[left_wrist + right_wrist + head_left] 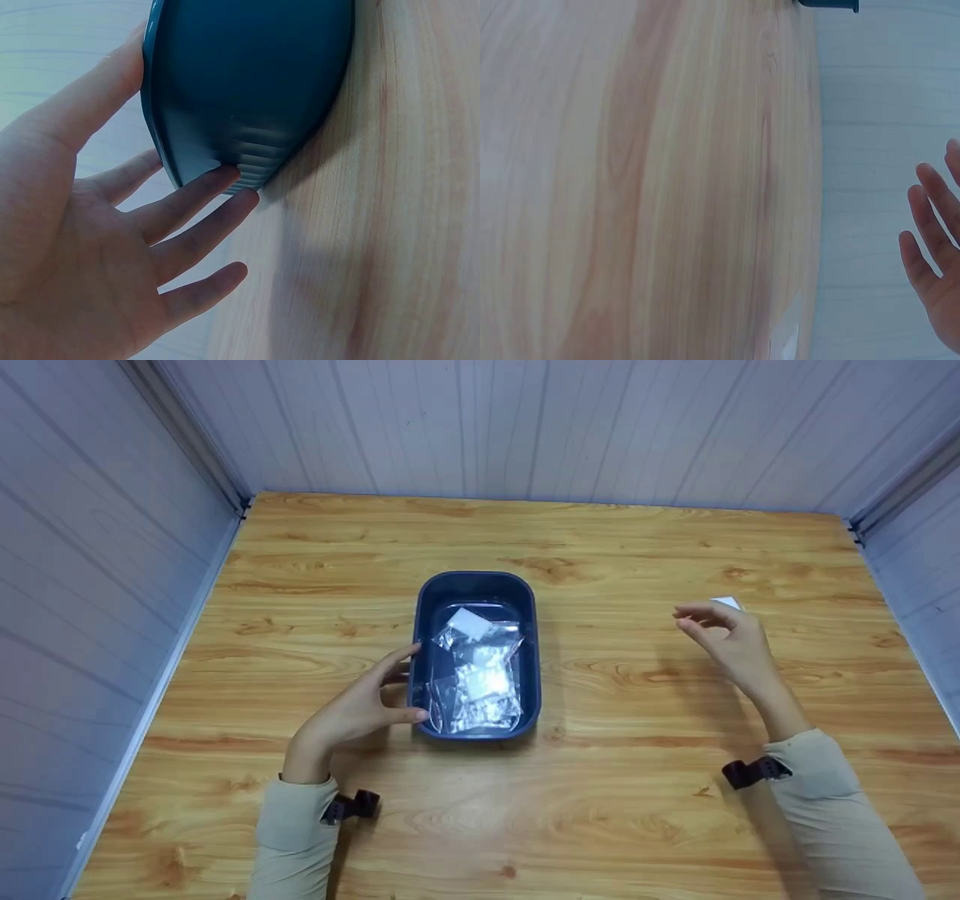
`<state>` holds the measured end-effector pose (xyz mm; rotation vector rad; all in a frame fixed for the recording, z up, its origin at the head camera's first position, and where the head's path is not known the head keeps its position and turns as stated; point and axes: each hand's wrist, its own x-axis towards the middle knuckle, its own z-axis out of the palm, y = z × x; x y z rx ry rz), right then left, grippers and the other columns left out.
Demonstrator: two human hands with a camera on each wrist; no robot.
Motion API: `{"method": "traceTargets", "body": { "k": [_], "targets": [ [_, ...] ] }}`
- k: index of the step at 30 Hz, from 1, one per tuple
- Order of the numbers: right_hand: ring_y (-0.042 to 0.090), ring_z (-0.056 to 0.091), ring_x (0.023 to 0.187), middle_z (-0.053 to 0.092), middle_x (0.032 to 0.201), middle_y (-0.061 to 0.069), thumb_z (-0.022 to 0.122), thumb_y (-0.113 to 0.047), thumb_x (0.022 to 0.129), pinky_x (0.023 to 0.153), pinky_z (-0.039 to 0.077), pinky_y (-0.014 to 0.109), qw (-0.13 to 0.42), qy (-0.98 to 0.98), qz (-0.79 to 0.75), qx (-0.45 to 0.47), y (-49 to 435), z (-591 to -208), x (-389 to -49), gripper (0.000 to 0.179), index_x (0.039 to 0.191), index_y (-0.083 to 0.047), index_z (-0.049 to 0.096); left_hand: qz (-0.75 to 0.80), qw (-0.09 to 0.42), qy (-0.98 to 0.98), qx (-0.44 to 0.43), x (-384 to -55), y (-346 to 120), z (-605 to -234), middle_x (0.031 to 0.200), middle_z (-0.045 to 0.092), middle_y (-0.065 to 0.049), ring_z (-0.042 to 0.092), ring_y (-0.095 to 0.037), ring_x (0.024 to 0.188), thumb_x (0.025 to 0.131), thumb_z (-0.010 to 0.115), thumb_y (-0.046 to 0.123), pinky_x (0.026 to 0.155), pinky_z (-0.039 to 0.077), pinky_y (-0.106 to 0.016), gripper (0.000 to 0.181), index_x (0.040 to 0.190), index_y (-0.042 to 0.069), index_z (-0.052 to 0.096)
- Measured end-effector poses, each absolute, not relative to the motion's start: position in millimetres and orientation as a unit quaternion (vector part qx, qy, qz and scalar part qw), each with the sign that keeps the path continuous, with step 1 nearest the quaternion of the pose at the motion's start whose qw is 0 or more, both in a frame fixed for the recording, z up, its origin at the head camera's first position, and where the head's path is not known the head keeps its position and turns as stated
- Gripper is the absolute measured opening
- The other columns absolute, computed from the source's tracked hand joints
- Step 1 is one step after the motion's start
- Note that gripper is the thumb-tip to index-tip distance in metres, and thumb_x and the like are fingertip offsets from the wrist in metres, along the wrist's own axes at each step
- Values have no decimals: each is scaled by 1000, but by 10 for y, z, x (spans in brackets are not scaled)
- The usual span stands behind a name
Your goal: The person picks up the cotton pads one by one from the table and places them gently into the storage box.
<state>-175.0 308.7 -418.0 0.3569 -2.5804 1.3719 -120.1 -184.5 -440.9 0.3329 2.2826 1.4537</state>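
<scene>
A dark blue plastic bin (538,675) stands upright on the table; in the left wrist view its blue side wall (247,67) fills the upper part. Inside lie several clear plastic bags (487,709) and white pieces (469,624), overlapping. My left hand (356,705) touches the bin's left side, its thumb and index fingertip at the rim and its fingers spread. Over the table's right side hovers my right hand (731,641), fingers loosely bent and nothing held. Just behind it lies a small white piece (726,602), partly hidden by the hand.
The wood-grain table (600,810) carries the bin left of its middle. Pale panelled walls (487,427) close it in at the back and on both sides. Each sleeve bears a dark wrist strap with a camera (739,774).
</scene>
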Motion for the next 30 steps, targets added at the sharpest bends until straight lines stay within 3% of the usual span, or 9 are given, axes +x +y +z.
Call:
{"method": "traceTargets", "body": {
  "k": [8, 18, 25, 30],
  "targets": [
    [6, 61, 92, 69, 107, 11, 65, -7, 96, 75, 47, 11, 98, -871, 467, 116, 3173, -4040, -1658, 23, 116, 4, 69, 526, 211, 816, 117, -1212, -1841, -4415, 154, 34, -22, 32, -40, 141, 83, 82, 23, 116, 18, -60, 95, 158, 21, 24],
    [6, 61, 92, 70, 110, 15, 64, -10, 97, 80, 45, 12, 90, -885, 447, 94, 3335, -4072, -1638, 26, 117, 6, 68, 521, 217, 819, 106, -1194, -1836, -4382, 155, 34, -19, 32, -38, 142, 80, 83, 27, 116, 18, -60, 98, 158, 25, 23],
    [2, 58, 94, 70, 111, 6, 66, -10, 96, 83, 43, 12, 88, -888, 443, 85, 3595, -4313, -1737, 29, 119, 8, 66, 517, 214, 822, 105, -1196, -1841, -4384, 155, 34, -17, 32, -36, 142, 80, 83, 28, 116, 19, -60, 98, 158, 27, 24],
    [2, 58, 94, 69, 108, -3, 68, -17, 95, 78, 44, 10, 68, -893, 441, 54, 3762, -4449, -1793, 32, 121, 2, 67, 525, 210, 816, 118, -1201, -1846, -4402, 156, 33, -19, 32, -38, 141, 82, 83, 25, 115, 20, -60, 97, 158, 22, 23]
  ]
}}
